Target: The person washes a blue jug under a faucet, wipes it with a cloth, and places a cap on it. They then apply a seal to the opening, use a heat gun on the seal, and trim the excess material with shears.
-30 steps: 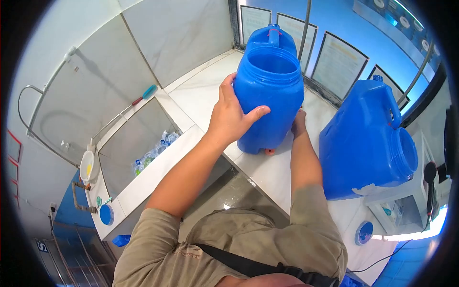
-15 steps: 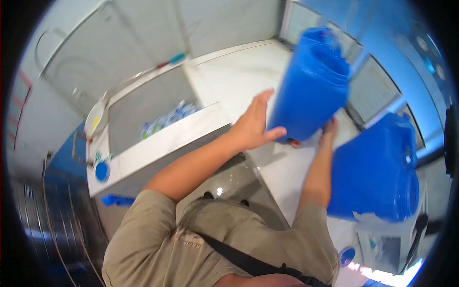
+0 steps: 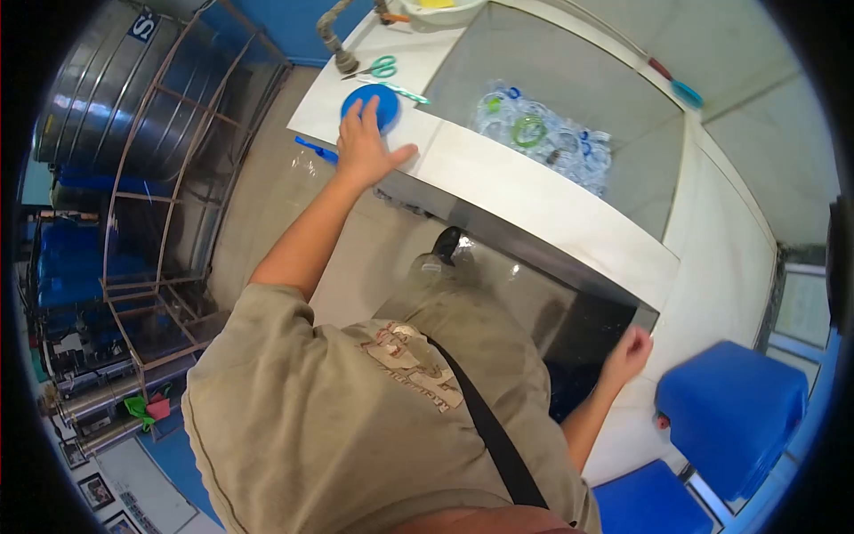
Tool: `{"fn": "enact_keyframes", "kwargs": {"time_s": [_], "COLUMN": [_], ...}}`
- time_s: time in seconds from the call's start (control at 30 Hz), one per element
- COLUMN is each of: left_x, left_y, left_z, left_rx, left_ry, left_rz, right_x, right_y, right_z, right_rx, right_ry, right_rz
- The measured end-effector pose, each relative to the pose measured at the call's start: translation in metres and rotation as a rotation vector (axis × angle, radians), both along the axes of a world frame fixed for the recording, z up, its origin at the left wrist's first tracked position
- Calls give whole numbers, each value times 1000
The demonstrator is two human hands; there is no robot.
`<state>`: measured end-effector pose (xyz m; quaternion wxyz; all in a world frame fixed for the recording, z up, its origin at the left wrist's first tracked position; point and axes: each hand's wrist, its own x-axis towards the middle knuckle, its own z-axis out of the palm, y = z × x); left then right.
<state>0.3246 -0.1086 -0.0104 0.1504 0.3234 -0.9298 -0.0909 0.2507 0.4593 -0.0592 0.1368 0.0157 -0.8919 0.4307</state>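
Note:
My left hand [image 3: 365, 153] reaches onto the counter's left end, its fingers stretched over a round blue lid [image 3: 384, 100] and its thumb spread wide. The fingertips appear to touch the lid without being wrapped round it. Over by the counter's right corner, my right hand [image 3: 629, 353] hangs with its fingers curled in; nothing shows in it. A blue jerrycan [image 3: 738, 409] with a small red part low on its side stands to the right of that hand. Part of a second blue jerrycan [image 3: 654, 503] shows at the bottom right.
Teal-handled scissors [image 3: 382, 67] and a green-and-white striped item [image 3: 411, 94] lie near the lid. Crumpled clear plastic [image 3: 543, 133] fills part of the sunken grey basin [image 3: 534, 53]. A metal rack [image 3: 160, 187] and a large steel tank [image 3: 98, 107] stand at the left.
My hands have left the blue jerrycan, which now stands on the counter at the right. My left hand has moved to the blue lid. The view has turned left.

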Motion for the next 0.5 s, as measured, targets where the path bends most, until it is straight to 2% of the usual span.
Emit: {"fn": "enact_keyframes", "kwargs": {"time_s": [0.03,0.1,0.17,0.2,0.27,0.33,0.4,0.43,0.47,0.5], "left_x": [0,-6,-11,-15,-13,-12,-19,-26,-34,-40], "left_y": [-19,-51,-69,-76,-81,-80,-68,-60,-53,-49], "left_z": [1,1,0,0,12,31,47,55,61,64], "left_rx": [15,49,126,197,266,204,193,183,172,140], "left_ry": [-10,-67,-135,-198,-209,-120,-60,70,200,220], "left_rz": [17,108,102,77,82,51,11,-76,-168,-231], "right_x": [-31,-86,-123,-126,-128,-118,-102,-103,-109,-125], "right_y": [-43,-142,-245,-298,-383,-449,-493,-509,-523,-529], "right_z": [-3,15,27,50,70,82,87,82,71,67], "right_rx": [-74,-13,6,64,92,67,-96,-92,-309,-532], "right_ry": [-22,-83,-99,-27,-66,-244,-495,-488,-574,-648], "right_rz": [130,389,639,777,1030,1155,1087,1065,1119,1157]}}
